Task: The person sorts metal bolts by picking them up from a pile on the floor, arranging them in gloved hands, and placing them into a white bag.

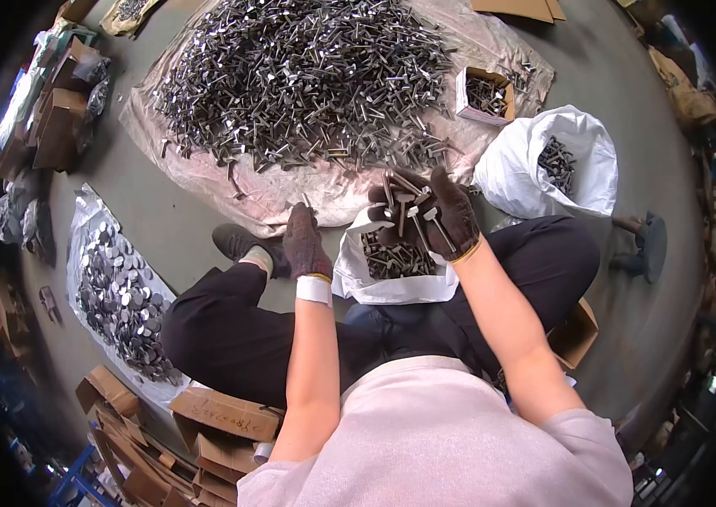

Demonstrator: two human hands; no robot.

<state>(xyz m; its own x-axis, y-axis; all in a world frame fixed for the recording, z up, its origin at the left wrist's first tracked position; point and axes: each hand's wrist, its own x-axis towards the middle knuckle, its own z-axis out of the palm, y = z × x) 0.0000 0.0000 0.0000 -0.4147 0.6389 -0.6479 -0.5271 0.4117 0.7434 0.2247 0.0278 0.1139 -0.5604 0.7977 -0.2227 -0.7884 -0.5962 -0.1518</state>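
Bolts (408, 209) in hand over white bag (396, 294), centre of frame.
Right hand (459, 218) was half-curled around several, apparently calling for steady support; left hand (304, 242) had bunched fingers, hold unclear.

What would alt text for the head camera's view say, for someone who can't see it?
A seated person's gloved right hand holds several T-shaped metal pieces over an open white bag; the gloved left hand is beside the bag. Ahead, a large heap of similar pieces covers much of a pale cloth. Round discs lie to the left.
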